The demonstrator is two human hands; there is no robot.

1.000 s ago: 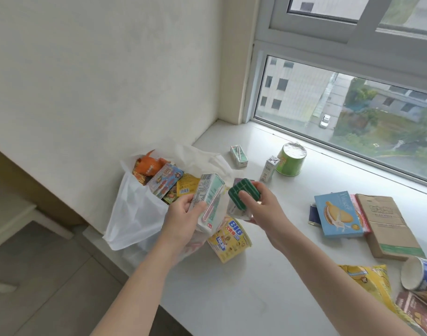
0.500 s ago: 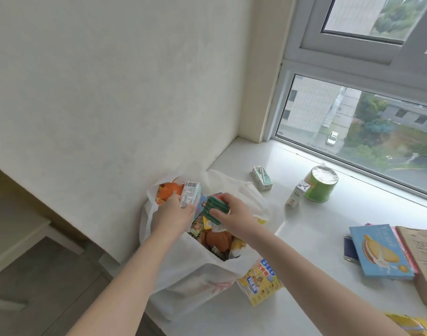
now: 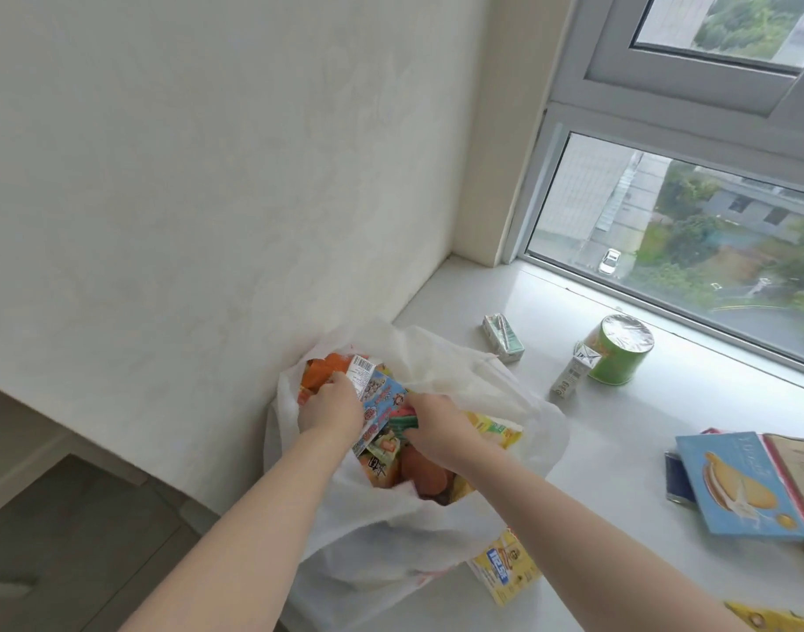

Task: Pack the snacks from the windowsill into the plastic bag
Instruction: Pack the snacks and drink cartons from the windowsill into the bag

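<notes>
Snacks (image 3: 393, 453) in bag (image 3: 381, 554) — can (image 3: 621, 351) right

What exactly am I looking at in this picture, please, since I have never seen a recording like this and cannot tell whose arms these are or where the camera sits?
There is no machine here. A person wears a wide-angle camera on the head, so it looks down along their own bare arms.

Both hands reach into a white plastic bag at the edge of a windowsill. The left hand grips a small carton with a barcode; the right hand holds a green striped packet. The bag already holds orange and yellow snacks.

Still on the sill: a green carton lying flat, a small white carton, a green tub, a blue biscuit box and a yellow box beside the bag.
</notes>
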